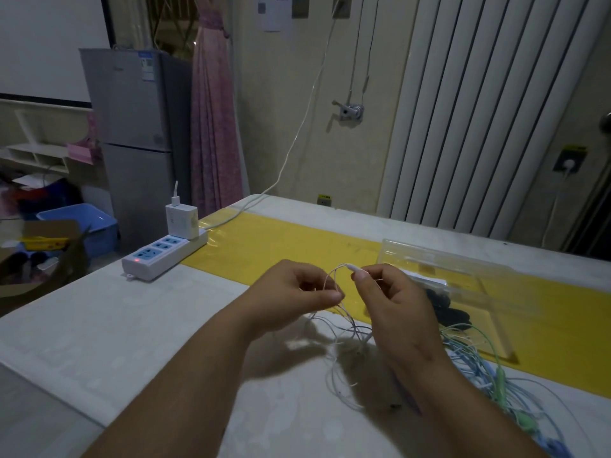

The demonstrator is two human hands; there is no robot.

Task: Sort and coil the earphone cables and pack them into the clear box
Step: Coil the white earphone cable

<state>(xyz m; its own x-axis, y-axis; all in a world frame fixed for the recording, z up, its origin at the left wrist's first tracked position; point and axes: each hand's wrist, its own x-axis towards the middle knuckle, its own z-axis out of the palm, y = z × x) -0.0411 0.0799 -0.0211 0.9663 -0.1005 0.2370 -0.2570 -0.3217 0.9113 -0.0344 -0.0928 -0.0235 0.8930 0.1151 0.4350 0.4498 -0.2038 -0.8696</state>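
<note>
Hands [292,294] [395,304] on, seemingly, one cable [330,274]

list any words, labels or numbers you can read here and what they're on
No text here can be read.
Blue sticker on the fridge: too blurred.
Paper notice on the wall: too small.
Yellow tag low on that wall behind the table: too small.
Yellow label above the wall socket: blurred.
Print on the white charger: too faint.

Table [99,325] w/ yellow strip [281,246]: power strip [162,256] at left, clear box [463,276] at right, cables [479,365] tangled beside box.
</note>
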